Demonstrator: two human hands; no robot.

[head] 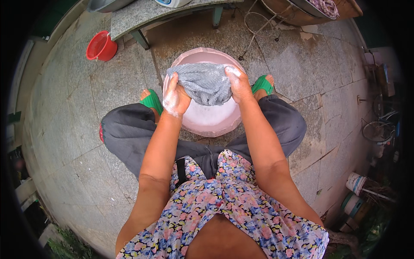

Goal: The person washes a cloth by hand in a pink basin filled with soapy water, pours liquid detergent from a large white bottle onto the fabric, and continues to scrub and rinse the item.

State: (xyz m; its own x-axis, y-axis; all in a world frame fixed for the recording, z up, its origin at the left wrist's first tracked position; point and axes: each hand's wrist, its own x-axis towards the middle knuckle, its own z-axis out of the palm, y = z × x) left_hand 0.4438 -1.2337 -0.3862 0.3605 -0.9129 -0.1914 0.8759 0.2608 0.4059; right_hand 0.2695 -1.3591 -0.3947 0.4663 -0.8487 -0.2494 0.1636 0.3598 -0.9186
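Note:
A wet grey cloth [205,82] with a nubbly weave is stretched between my two hands, above a pink plastic basin [210,131]. My left hand [176,97] grips its left end, with suds on the thumb side and wrist. The right end is pinched in my right hand [237,82], which has white foam on the thumb. Whitish soapy water [210,113] lies in the basin below. The basin stands on the ground between my feet, and the cloth hides part of its inside.
A red bucket [102,47] stands at the upper left, beside a stone-topped bench [152,14]. A metal frame [255,32] and a large tub [291,14] with a basin of cloth are at the upper right. Green slippers [152,102] flank the pink basin on the paved ground.

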